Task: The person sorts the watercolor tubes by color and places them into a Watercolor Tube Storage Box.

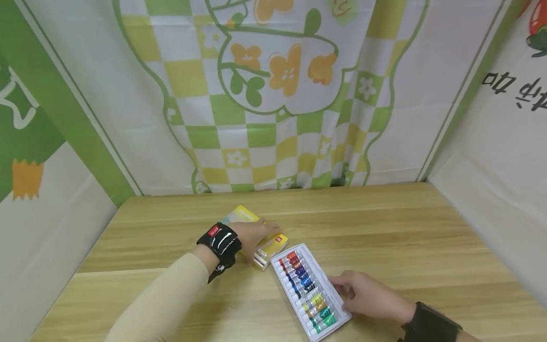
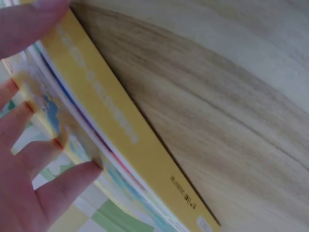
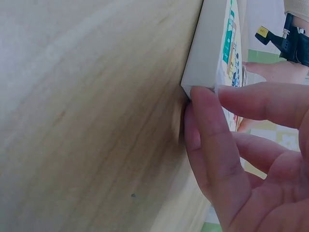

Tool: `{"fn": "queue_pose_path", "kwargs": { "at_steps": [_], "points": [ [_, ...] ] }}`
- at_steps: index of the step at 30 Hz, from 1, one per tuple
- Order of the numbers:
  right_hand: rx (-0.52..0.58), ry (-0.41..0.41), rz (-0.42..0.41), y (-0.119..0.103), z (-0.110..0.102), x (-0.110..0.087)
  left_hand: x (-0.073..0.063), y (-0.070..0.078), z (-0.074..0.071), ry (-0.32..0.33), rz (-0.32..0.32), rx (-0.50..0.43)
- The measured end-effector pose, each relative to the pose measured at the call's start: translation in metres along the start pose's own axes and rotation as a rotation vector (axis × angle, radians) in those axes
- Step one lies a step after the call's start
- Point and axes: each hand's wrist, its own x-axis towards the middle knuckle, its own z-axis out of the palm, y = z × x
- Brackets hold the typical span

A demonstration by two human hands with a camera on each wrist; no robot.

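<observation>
My left hand reaches across a flat yellow cardboard box on the table and holds it. In the left wrist view, the thumb lies at the box's yellow side and the spread fingertips bend against its printed face. Close in front lies a white tray with a row of small paint tubes in reds, blues, yellows and greens. My right hand pinches the tray's right edge. In the right wrist view, the fingers meet at a corner of the white tray wall.
The wooden table runs back to a patterned curtain in green, yellow and white. Printed cloth walls stand at the left and right sides. Both wrists wear black straps.
</observation>
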Motion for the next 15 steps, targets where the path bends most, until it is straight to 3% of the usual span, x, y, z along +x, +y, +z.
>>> {"fn": "queue_pose_path", "kwargs": {
  "at_steps": [10,15],
  "points": [
    [-0.059,0.017,-0.013,-0.005,0.001,0.004,0.001,-0.001,0.007,0.027,-0.012,-0.004],
    [-0.084,0.035,0.003,-0.009,0.003,0.007,0.002,0.001,0.011,0.043,0.021,-0.035]
  ]
}}
